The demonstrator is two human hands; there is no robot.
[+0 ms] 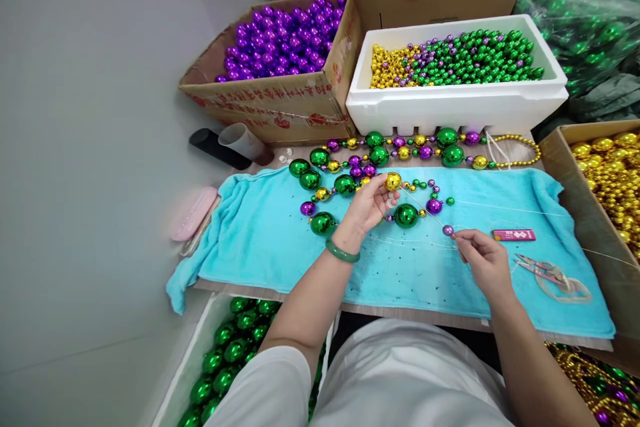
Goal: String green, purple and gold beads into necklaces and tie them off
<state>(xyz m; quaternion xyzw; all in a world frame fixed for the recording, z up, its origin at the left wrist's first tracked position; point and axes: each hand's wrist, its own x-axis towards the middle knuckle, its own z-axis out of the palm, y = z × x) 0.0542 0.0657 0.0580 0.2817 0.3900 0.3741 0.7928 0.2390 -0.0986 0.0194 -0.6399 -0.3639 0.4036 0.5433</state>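
Note:
My left hand (369, 205), with a green bangle on its wrist, pinches a gold bead (393, 181) above a turquoise towel (400, 267). A thin clear thread (423, 205) runs from that bead down to my right hand (483, 260), which pinches the thread just beside a small purple bead (448, 230). Around my left hand lies a partly strung strand of green, purple and gold beads (345, 185), including a large green bead (406, 215).
A cardboard box of purple beads (280, 40) and a white foam box of gold, purple and green beads (450, 57) stand behind. A box of gold beads (607, 173) is at right. A finished strand (425, 147), a pink lighter (513, 235), small scissors (543, 270) and green beads (225, 353) below.

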